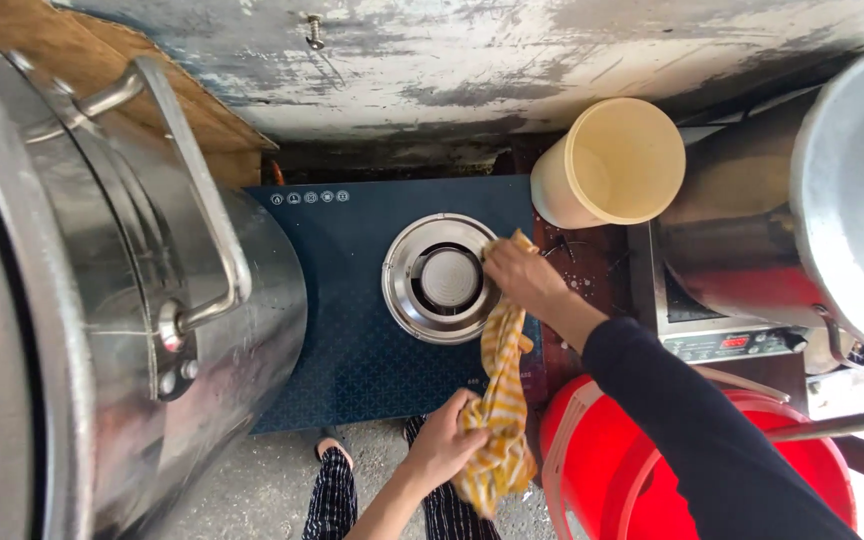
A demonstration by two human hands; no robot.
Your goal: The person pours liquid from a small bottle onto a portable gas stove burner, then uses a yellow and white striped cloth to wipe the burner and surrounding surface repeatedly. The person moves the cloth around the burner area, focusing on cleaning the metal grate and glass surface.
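Huge brushed-steel pot (102,300) with bar handle; dark blue patterned glass stove (352,340); glossy red plastic bucket (642,460); round chrome burner ring (442,278). Yellow-striped soft cloth (500,400) draped over stove edge, upper end pinched in right hand (520,275) at ring, lower bunch gripped by left hand (444,440).

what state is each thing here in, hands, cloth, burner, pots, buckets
right hand: closed on the cloth, pressing it at the burner's rim
left hand: grip shut on the cloth's lower part
yellow striped cloth: bunched, stretched between both hands
burner ring: bare, no flame seen
big steel pot: on the stove, handle hanging down
cream bucket: empty
red bucket: open, inside hidden by the arm
lidded pot: lid on
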